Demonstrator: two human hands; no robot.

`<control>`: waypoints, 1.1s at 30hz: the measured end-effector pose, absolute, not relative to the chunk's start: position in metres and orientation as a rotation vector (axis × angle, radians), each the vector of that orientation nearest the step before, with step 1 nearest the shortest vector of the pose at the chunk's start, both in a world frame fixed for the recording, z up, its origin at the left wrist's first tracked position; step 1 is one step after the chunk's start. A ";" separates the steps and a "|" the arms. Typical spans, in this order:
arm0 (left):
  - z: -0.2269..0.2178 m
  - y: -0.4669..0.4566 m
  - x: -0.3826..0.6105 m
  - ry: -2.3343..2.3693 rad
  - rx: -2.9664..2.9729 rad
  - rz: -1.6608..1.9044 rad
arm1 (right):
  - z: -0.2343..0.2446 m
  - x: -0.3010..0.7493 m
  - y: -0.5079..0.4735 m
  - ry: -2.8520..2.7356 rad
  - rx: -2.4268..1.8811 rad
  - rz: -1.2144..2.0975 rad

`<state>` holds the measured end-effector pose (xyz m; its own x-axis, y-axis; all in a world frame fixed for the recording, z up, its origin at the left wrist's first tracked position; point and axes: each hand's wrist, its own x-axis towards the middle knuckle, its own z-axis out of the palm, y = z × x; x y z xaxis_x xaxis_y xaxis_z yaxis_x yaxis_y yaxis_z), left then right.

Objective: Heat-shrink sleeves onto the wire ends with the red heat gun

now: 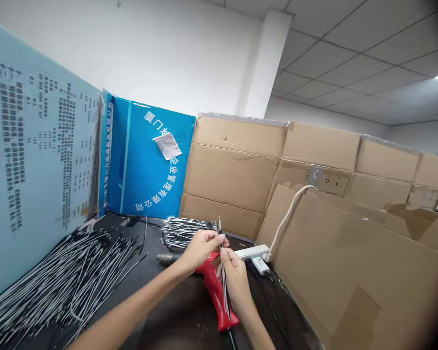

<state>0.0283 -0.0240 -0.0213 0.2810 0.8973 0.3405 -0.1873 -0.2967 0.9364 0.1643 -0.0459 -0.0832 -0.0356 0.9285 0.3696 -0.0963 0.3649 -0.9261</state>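
Left hand [200, 248] pinches thin black-and-white wires [223, 277] near their upper ends between thumb and fingertips, with the tips poking out above. Right hand [235, 279] closes on the same strands lower down, fingers pressed together, so the wires stand nearly upright between the two hands.

Directly beneath them, a red heat gun [215, 291] lies on the dark surface [164, 316], its black nozzle pointing left and its grip end toward the person. Just beyond the hands sits a fanned bundle of wires [186, 231], and a much larger loose pile of wires [65, 287] spreads along the left side against a pale blue poster [40, 136] printed with columns of Chinese text.

A blue sign [146, 160] with white lettering and a taped paper scrap stands next to it. To the right are a white power strip [251, 252], a small white plug [260, 265], and a white cord [286, 218] looping up over a cardboard sheet [350, 277]. Stacked cardboard boxes [233, 165] line the back.
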 end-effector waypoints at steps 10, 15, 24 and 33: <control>-0.016 -0.021 -0.004 0.648 1.611 0.682 | -0.064 0.190 -0.039 -1.229 -0.755 1.107; -0.029 -0.020 0.005 0.620 1.633 0.629 | -0.065 0.182 -0.040 -1.128 -0.732 1.223; -0.045 -0.015 0.014 0.767 1.722 0.677 | -0.073 0.180 -0.037 -1.042 -0.789 1.184; -0.050 -0.009 0.017 0.779 1.715 0.683 | -0.080 0.188 -0.030 -0.908 -0.752 1.387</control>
